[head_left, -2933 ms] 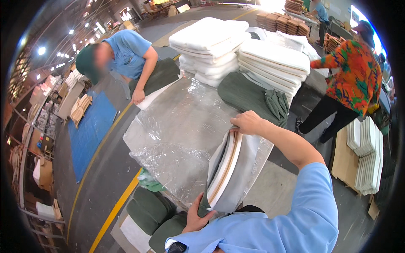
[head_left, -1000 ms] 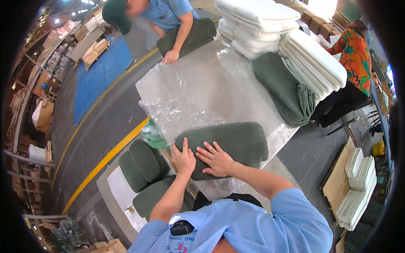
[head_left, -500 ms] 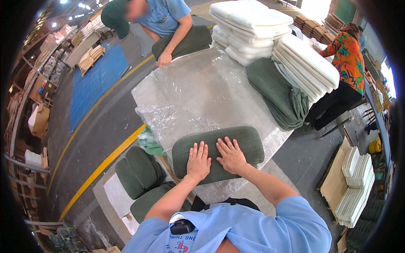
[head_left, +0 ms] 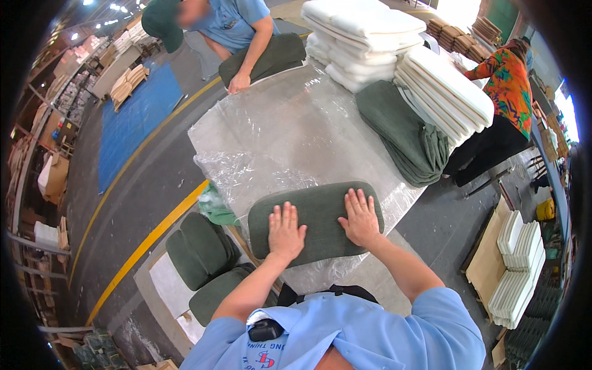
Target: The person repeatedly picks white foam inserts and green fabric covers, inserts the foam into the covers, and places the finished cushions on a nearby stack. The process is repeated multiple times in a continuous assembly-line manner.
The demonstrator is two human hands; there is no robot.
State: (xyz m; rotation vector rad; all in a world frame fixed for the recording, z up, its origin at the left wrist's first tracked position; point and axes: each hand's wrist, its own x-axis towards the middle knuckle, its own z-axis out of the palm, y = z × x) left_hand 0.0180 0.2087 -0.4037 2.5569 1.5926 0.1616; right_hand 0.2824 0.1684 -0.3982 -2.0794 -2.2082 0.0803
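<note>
A dark green fabric-covered cushion (head_left: 324, 216) with rounded corners lies flat near the table's front edge. My left hand (head_left: 286, 232) rests palm down on its left part, fingers stretched out. On its right part, my right hand (head_left: 361, 220) also lies flat, its fingers slightly spread. Beneath the cushion, the table (head_left: 277, 129) is covered in wrinkled clear plastic sheet. To the right on the table are folded green fabric covers (head_left: 394, 117), beside a stack of white pads (head_left: 444, 89).
At the far left corner, a co-worker in a blue shirt (head_left: 237, 21) handles another green cushion (head_left: 271, 58). Taller white padding (head_left: 364, 24) stands at the back. Green cushions (head_left: 196, 250) lie low to my left. Another person (head_left: 509, 92) bends at the right, beyond stacked white pads (head_left: 518, 277).
My hands have moved apart over the cushion; the right one has slid toward its right end and the left slightly leftward. The view has shifted a little.
</note>
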